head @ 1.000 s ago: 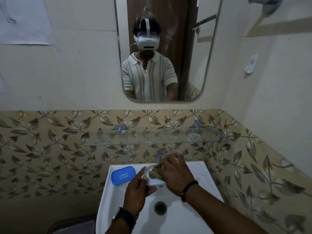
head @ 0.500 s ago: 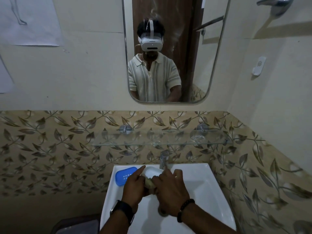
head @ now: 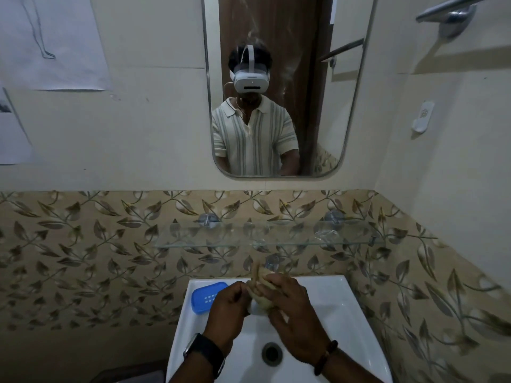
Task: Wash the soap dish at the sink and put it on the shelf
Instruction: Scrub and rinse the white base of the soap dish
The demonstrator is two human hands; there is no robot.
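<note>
Over the white sink [head: 348,305] my left hand [head: 225,310] grips a white soap dish [head: 253,309], mostly hidden between my hands. My right hand [head: 294,313] presses a beige scrub pad [head: 260,283] against the dish; one end of the pad sticks up above my fingers. A blue perforated soap dish part [head: 207,297] lies on the sink's left rim, just left of my left hand. The glass shelf [head: 276,237] is fixed to the leaf-patterned tiles above the sink and carries nothing I can make out.
A chrome tap [head: 272,262] stands behind my hands, and the drain [head: 272,353] lies below them. A mirror [head: 276,87] hangs above the shelf. The right wall carries a white hook [head: 423,117] and a towel bar [head: 453,9]. Paper sheets [head: 52,42] hang at left.
My hands have shifted the white dish and pad: the pad now rises higher above my fingers and covers more of the dish. The view moved slightly left. The blue part stayed put.
</note>
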